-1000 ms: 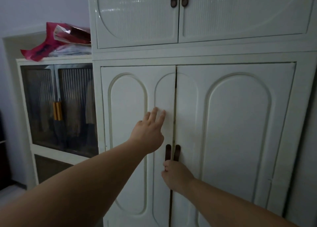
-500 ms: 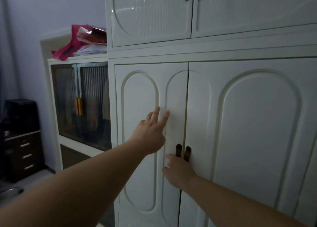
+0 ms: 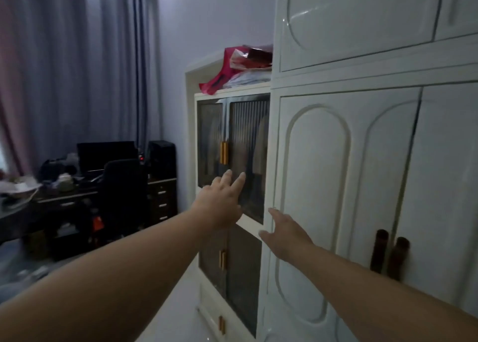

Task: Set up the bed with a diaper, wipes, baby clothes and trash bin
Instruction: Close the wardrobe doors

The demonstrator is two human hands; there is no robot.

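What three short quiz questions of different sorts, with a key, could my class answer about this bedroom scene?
1. True or false: the right hand grips a dark wardrobe handle.
2. What lies on top of the glass-door cabinet? A) red plastic bags B) a lamp C) a pillow
3. Fill in: the left hand reaches out with its fingers ____.

Key:
1. False; it is open, left of the handles.
2. A, the red plastic bags.
3. Spread.

No text, label, brand or number can be read anywhere. The red plastic bag [image 3: 227,75] on top of the glass-door cabinet [image 3: 232,145] shows dark markings, too blurred to make out.
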